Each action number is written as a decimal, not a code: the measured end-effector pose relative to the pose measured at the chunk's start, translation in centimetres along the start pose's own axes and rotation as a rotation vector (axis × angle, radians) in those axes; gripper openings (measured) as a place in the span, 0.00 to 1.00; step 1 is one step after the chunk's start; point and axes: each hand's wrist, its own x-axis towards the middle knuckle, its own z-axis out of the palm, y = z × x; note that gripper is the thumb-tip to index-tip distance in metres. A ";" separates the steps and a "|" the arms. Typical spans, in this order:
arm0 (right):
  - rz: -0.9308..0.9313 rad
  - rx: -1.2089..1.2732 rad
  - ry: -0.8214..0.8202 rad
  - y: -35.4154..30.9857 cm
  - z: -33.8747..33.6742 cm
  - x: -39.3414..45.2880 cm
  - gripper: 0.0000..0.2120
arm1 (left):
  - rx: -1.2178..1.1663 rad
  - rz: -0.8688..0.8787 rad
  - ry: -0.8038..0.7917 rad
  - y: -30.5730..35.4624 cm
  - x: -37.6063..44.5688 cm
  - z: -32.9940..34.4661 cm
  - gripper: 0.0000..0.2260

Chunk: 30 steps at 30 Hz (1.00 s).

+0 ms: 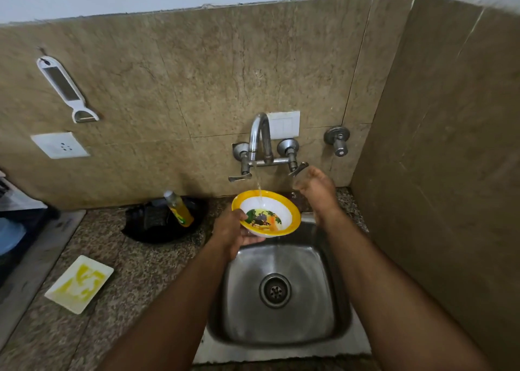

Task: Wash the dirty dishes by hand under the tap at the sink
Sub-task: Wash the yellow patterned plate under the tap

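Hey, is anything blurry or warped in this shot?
Head view: the raised right hand by the tap lever is motion-blurred; the yellow-rimmed white bowl in the left hand is sharp; wide-angle distortion bends the wall edges; lighting is dim and even.

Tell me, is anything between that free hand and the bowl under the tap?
Nothing visible. The right hand is raised near the tap lever, beside the bowl that the left hand holds under the water; only open air lies between them.
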 end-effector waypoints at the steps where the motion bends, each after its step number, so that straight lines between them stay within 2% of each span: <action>1: -0.015 0.006 -0.014 -0.5 0.0 0.5 0.11 | -0.013 0.005 -0.008 -0.4 0.0 -0.3 0.16; 5: -0.096 -0.104 0.016 -0.9 0.2 1.4 0.11 | -0.028 0.085 -0.030 -1.7 0.1 -1.6 0.23; 7: -0.111 -0.145 0.044 -0.7 0.2 1.4 0.16 | -0.006 0.131 -0.048 -2.4 0.3 -2.0 0.26; 9: -0.169 -0.313 0.025 0.1 0.2 1.9 0.26 | 0.016 0.199 -0.090 -3.0 0.5 -2.6 0.31; 11: -0.274 -0.547 -0.010 0.4 0.2 2.2 0.29 | 0.061 0.276 -0.117 -3.6 0.9 -3.0 0.34; 14: -0.367 -0.826 -0.031 0.2 -0.3 1.6 0.34 | 0.239 0.388 -0.066 -4.4 1.7 -3.3 0.33; 18: -0.280 -0.965 -0.151 1.4 -0.9 0.2 0.34 | 0.366 0.434 -0.121 -5.0 1.9 -3.5 0.34; 20: -0.231 -1.031 -0.253 2.8 -1.2 0.1 0.33 | 0.351 0.447 -0.162 -4.6 1.3 -3.6 0.33; 22: -0.246 -1.077 -0.269 3.8 -1.6 0.3 0.22 | 0.348 0.458 -0.198 -3.8 0.5 -3.6 0.33; 25: -0.367 -0.997 -0.226 4.3 -2.3 0.1 0.05 | 0.438 0.491 -0.208 -2.6 0.0 -4.0 0.32; 27: -0.433 -0.925 -0.230 3.6 -2.4 -0.5 0.04 | 0.496 0.537 -0.180 -2.1 -0.2 -4.2 0.30; 30: -0.545 -0.982 -0.242 2.5 -2.3 -1.3 0.09 | 0.582 0.654 -0.129 -1.5 -0.4 -4.5 0.29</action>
